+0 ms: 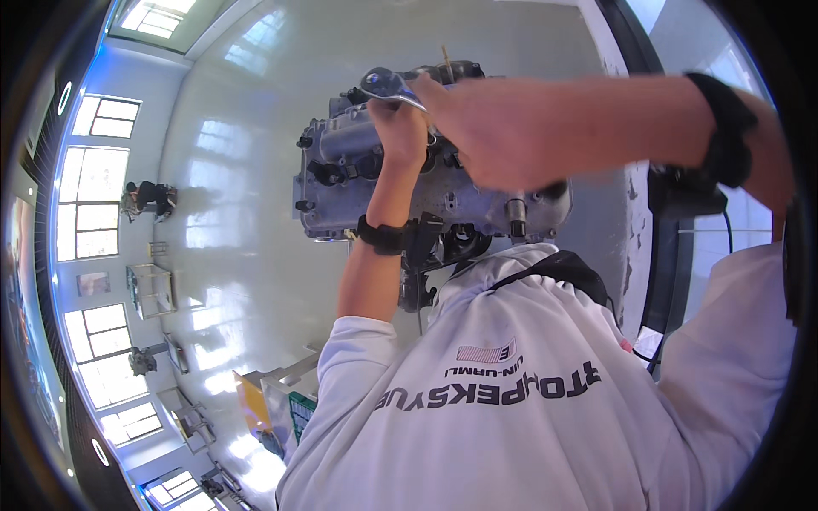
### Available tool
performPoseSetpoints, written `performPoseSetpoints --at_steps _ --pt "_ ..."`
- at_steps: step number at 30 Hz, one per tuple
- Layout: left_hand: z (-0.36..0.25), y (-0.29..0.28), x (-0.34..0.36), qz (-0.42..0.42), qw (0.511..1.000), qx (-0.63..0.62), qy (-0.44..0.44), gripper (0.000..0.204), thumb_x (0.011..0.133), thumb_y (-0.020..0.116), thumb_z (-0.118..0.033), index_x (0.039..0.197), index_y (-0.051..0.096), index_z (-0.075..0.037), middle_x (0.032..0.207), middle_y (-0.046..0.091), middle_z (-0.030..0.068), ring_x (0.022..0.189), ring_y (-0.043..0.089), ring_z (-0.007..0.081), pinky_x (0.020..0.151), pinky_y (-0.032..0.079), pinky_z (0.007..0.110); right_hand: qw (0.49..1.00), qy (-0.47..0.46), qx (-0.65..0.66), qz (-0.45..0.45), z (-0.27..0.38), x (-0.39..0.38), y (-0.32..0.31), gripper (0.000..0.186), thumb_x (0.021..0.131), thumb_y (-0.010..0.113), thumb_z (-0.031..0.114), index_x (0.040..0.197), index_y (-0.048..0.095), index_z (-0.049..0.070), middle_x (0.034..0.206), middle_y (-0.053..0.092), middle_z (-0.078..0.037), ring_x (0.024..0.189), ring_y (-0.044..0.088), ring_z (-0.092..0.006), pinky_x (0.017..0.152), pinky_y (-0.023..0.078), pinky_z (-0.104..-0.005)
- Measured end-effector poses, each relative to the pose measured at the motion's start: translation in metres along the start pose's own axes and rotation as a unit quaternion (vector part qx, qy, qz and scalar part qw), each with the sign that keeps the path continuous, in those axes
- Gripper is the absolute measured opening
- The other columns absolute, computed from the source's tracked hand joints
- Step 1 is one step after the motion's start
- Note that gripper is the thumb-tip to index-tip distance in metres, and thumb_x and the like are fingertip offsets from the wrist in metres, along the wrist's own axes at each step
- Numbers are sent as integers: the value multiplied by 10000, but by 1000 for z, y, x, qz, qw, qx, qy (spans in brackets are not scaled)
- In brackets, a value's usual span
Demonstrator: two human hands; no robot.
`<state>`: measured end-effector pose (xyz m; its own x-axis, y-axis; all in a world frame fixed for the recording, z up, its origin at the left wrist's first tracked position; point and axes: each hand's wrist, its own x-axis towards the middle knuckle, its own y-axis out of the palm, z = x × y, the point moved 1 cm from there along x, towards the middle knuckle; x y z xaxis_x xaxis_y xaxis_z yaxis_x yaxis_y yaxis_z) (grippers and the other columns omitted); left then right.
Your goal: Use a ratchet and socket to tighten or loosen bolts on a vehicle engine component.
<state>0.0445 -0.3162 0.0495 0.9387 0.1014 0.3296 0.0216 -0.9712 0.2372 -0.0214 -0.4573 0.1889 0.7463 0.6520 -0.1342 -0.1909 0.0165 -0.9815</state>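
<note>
A grey metal engine [341, 200] with black fittings stands in front of me. Above its middle is a shiny ratchet wrench [385, 83], its rounded head pointing to the left. My right hand [486, 136], smeared by motion, is closed round the handle end. My left hand [399, 128] is closed at the tool just below the rounded head; the wrench hides part of its fingers. What the tool's working end touches is hidden behind my hands. Both wrists wear black straps.
A thin tan stick [446, 61] rises at the engine's far side. A silver cylindrical part [516, 217] stands up on its near right. Dark-framed glass [673, 247] runs along the right. Far left, a person [152, 198] crouches near a metal-framed stand [152, 291].
</note>
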Motion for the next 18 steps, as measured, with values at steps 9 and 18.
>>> performPoseSetpoints --at_steps 9,18 --pt "1 -22 -16 166 983 64 -50 397 842 577 9 553 337 -120 516 323 -32 442 283 72 447 228 267 956 -115 -244 -116 -37 35 -14 121 717 650 88 803 659 4 830 658 -115 763 655 -270 628 502 -333" --pt "0 37 -12 -78 996 52 8 140 889 617 -132 800 623 -24 705 577 10 651 543 96 597 429 263 957 74 -237 150 -29 23 -1 153 741 682 138 786 620 5 702 631 -114 681 629 -322 623 498 -396"
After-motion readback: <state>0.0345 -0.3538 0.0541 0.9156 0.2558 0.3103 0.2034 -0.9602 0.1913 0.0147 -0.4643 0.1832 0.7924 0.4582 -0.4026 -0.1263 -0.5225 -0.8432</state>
